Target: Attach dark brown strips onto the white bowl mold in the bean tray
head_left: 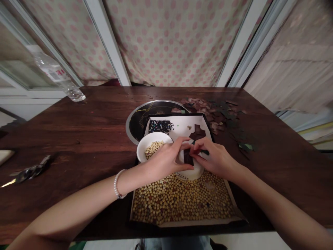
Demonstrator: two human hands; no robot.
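Lengthwise, the brown piece [187,158] runs front to back.
Right hand [214,153] pinches its edge; left hand [169,157] curves half-open, hold unclear.

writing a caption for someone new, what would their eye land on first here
Probably the mass of yellowish beads spread across the paper-lined tray at the bottom centre. Just beyond, the left hand and right hand meet at a small dark brown piece. Behind the table, the pink-dotted curtain also stands out.
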